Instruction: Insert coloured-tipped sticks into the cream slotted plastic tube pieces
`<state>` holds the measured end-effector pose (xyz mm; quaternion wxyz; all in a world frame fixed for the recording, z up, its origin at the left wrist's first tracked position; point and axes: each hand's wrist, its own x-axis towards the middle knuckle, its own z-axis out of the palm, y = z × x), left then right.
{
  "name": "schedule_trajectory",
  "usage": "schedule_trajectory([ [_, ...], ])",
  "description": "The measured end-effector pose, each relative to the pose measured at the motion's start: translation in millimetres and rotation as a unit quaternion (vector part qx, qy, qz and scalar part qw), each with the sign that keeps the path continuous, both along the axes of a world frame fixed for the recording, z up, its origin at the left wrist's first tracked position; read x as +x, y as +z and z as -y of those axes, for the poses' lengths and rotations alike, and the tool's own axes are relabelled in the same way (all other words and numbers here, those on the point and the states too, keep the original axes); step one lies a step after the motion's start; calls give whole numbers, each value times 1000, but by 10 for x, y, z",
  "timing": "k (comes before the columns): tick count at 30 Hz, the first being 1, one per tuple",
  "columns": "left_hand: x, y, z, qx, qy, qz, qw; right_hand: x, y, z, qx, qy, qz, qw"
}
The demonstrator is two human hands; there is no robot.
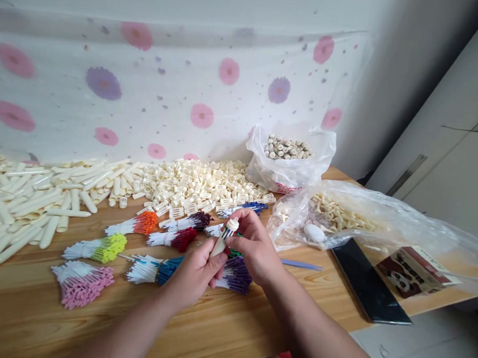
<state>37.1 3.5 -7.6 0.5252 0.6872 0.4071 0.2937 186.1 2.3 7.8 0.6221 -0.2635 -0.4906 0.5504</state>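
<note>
My left hand (198,271) is closed around a cream pen barrel (220,245), which it holds tilted above the table. Dark slots show near the barrel's upper end, where a cream cap piece (232,225) sits. My right hand (253,246) has its thumb and fingers at this upper end, gripping it. Below and beside the hands lie bundles of refills: blue (165,271), purple (237,275), dark red (181,238), orange (144,223), yellow-green (110,247) and pink (85,285). A green bundle is mostly hidden behind my hands.
Cream barrels (18,207) pile up on the left of the wooden table (121,326), with short slotted pieces (204,184) behind. At right are a bag of small parts (291,170), an open plastic bag (346,213), a black slab (368,284) and a panda box (412,271).
</note>
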Motion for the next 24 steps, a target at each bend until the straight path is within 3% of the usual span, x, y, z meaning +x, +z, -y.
schedule_trajectory([
  [2, -7, -6, -1, -20, -15, 26, 999, 57, -7, -1, 71, -62, 86, 992],
  [5, -13, -8, 6, -44, -29, 52, 997, 132, -2, -5, 180, -172, 215, 944],
  [7, -16, -11, 12, -52, -29, 61, 996, 153, 8, -17, 203, -193, 232, 932],
  [11, -40, -47, -11, -56, -43, 66, 995, 174, 42, -53, 169, -172, 195, 951],
  [14, -64, -65, -58, -69, -59, 58, 994, 274, 120, -69, 99, -100, 183, 973],
  [16, -71, -42, -83, -73, -56, 81, 992, 433, 236, -103, 69, -75, 220, 970],
  [18, -68, 4, -92, -65, -11, 126, 990, 691, 420, -191, 64, -148, 311, 937],
  [19, -63, 26, -92, -56, 30, 143, 988, 855, 534, -260, 64, -226, 375, 897],
  [22, -42, 33, -94, -28, 136, 154, 978, 1395, 909, -559, 51, -379, 420, 823],
  [24, -30, -27, -118, -14, 148, 155, 977, 1692, 1103, -800, 42, -465, 450, 762],
])
